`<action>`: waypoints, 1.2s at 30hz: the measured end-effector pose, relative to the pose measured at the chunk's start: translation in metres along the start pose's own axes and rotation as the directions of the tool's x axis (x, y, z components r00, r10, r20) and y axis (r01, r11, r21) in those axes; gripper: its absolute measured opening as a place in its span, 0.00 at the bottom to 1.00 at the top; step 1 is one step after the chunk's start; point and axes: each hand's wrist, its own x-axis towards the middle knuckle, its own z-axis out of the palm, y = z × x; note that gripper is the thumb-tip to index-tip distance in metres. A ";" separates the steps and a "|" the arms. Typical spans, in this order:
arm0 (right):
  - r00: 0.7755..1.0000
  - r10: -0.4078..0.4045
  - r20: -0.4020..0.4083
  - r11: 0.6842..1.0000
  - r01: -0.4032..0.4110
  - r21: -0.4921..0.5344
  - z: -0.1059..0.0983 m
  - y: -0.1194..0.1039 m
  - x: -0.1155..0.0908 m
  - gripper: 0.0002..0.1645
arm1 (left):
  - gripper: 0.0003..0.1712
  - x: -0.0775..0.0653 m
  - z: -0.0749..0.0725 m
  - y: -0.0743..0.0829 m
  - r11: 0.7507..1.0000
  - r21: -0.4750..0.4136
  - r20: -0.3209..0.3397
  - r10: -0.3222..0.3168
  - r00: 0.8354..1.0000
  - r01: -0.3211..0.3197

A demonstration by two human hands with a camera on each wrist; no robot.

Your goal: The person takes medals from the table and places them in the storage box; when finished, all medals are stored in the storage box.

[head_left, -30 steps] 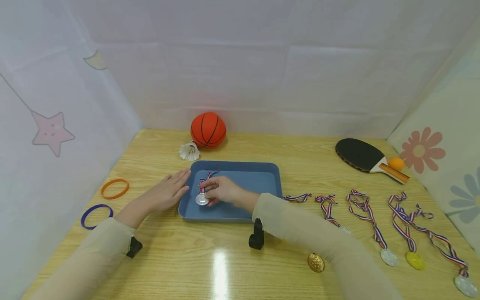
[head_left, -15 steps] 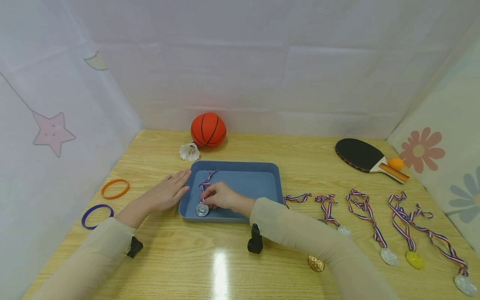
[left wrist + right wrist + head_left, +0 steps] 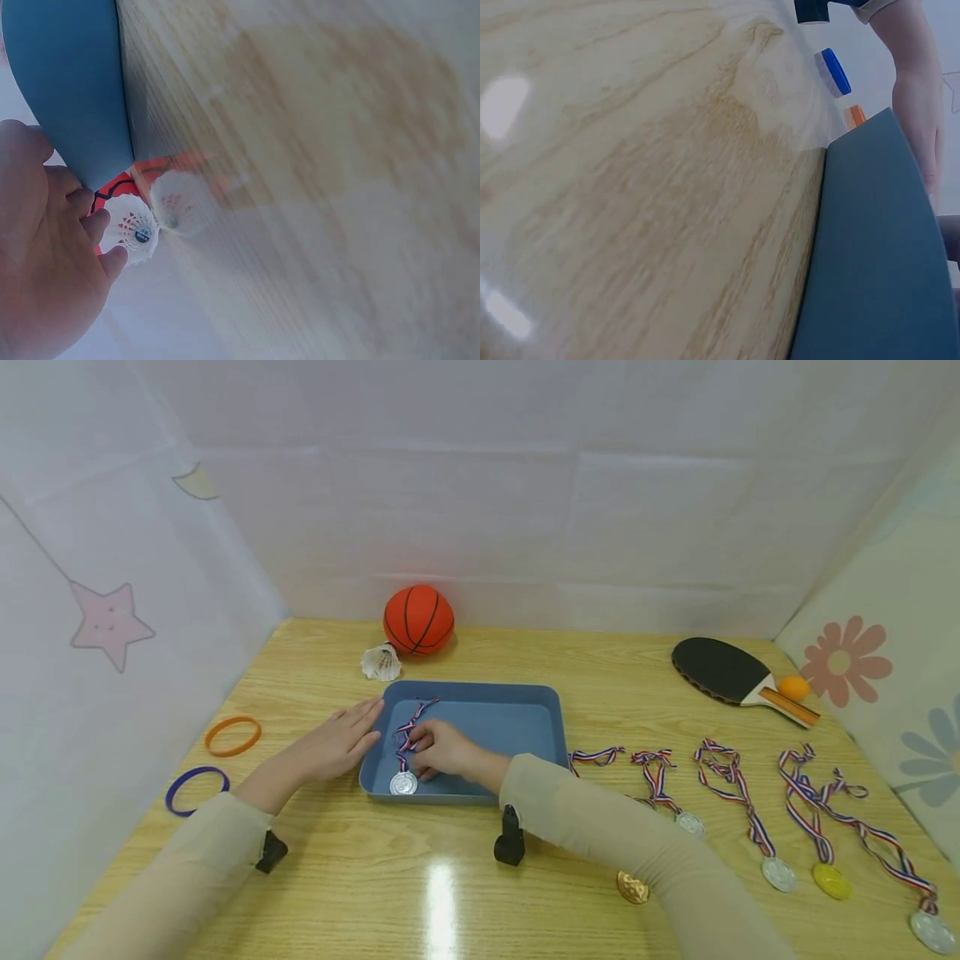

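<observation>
A silver medal (image 3: 403, 783) lies at the left end of a blue tray (image 3: 502, 727), its striped ribbon (image 3: 406, 727) stretched toward the back wall. My right hand (image 3: 448, 752) is over the tray, fingers curled, with its fingertips at the ribbon above the disc; they seem to pinch its edge. Outside the tray, my left hand (image 3: 333, 745) lies with fingers extended against the left wall. In the left wrist view its fingertips meet the tray wall (image 3: 75, 90). The right wrist view shows the tray's outer side (image 3: 870, 247) but hides the right fingers.
Behind the tray sit a small basketball (image 3: 418, 620) and a shuttlecock (image 3: 381, 662). Orange (image 3: 232, 737) and purple (image 3: 197, 791) wristbands lie left. Several ribboned medals (image 3: 778, 874) spread across the right, with a gold medal (image 3: 633, 887) beside the sleeve. A paddle (image 3: 720, 670) and orange ball (image 3: 793, 687) lie beyond.
The right hand brought the silver medal toward the tray's front wall, then slid slightly back along its ribbon, off the disc. The medal now lies flat. The left hand stayed in place.
</observation>
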 end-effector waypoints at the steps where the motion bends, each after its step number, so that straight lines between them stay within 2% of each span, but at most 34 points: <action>1: 1.000 0.014 0.010 1.000 -0.014 0.025 0.000 0.000 0.000 0.24 | 0.32 0.000 0.000 0.000 1.000 0.000 0.000 0.001 1.000 -0.001; 6: 0.998 0.051 0.047 0.995 -0.055 0.080 0.004 -0.001 0.001 0.28 | 0.32 0.001 0.000 0.000 1.000 -0.002 0.000 0.003 1.000 -0.003; 13: 0.995 0.042 0.093 0.997 -0.047 0.053 0.007 -0.003 0.000 0.31 | 0.32 0.002 0.001 -0.001 1.000 -0.003 -0.001 0.003 1.000 -0.003; 20: 0.989 0.030 0.141 0.996 -0.041 0.077 0.001 -0.004 -0.002 0.28 | 0.32 0.002 0.001 -0.001 1.000 0.003 -0.004 0.003 1.000 -0.003; 25: 0.986 -0.025 0.165 0.995 0.008 0.104 -0.012 -0.007 -0.006 0.24 | 0.32 0.002 0.000 0.000 1.000 0.001 -0.007 -0.002 1.000 0.002; 29: 0.980 -0.090 0.176 0.994 0.078 0.075 -0.026 -0.015 -0.018 0.20 | 0.32 0.002 0.001 0.001 1.000 0.006 -0.018 0.003 1.000 -0.003; 36: 0.974 -0.158 0.165 0.987 0.160 -0.004 -0.058 -0.032 -0.067 0.16 | 0.32 0.000 0.002 0.000 1.000 0.007 -0.016 -0.007 1.000 0.007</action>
